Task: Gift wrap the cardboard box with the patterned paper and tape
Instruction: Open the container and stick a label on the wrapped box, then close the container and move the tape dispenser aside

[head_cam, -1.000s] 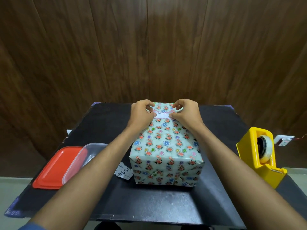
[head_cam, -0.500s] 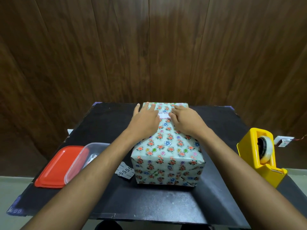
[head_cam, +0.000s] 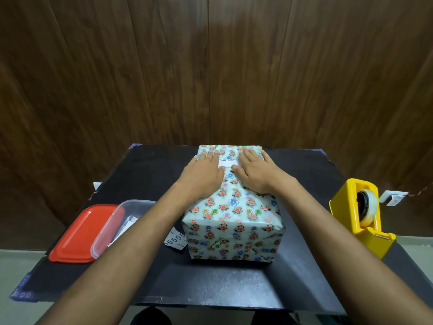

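My fingers [head_cam: 212, 154] lie straight and a little spread on both sides, gripping nothing — the left hand [head_cam: 203, 171] and the right hand [head_cam: 254, 171] are pressed palm-down on the far half of the wrapped box [head_cam: 232, 207], one each side of a small white label [head_cam: 229, 162] stuck to its top. The box sits near the middle of the black worktop [head_cam: 210, 285], fully covered in floral patterned paper [head_cam: 234, 240], with folded flaps meeting on the near end face. I judge it stiff underneath, since the top stays flat under both palms, and probably light for its bulk, though I cannot tell what is inside. The paper looks smooth and a bit glossy, so flat palms may skid on it, and it will crease or tear at the corners if pinched. If I must lift or turn it, I would take it by the two long side faces with open palms — not by the end flaps. A yellow tape dispenser [head_cam: 358, 216] stands well off to the right; a red lid [head_cam: 82, 235], a clear tub [head_cam: 126, 221] and a printed paper scrap [head_cam: 175, 241] lie to the left.
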